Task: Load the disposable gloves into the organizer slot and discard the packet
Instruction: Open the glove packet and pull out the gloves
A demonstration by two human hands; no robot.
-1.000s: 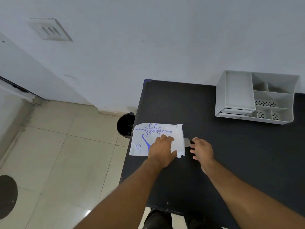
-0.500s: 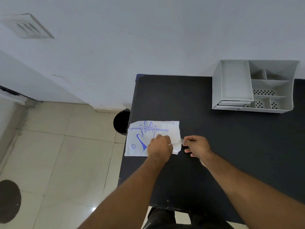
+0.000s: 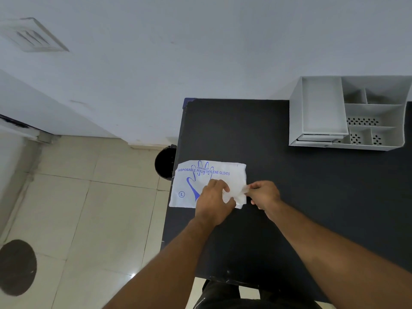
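A white glove packet (image 3: 200,181) with blue print lies flat at the left edge of the black table (image 3: 289,197). My left hand (image 3: 214,201) presses on its right half and holds it down. My right hand (image 3: 264,194) pinches a translucent bit of the gloves (image 3: 242,190) sticking out of the packet's right end. The grey organizer (image 3: 323,108) stands at the table's far right against the wall, with one long slot on its left and several small compartments on its right.
A black bin (image 3: 166,162) stands on the tiled floor just left of the table, beside the packet. The white wall runs behind the table. A dark round mark (image 3: 16,267) lies on the floor at the lower left.
My right hand has gone from resting open beside the packet to pinching the glove material at its right end. My left hand has stayed on the packet.
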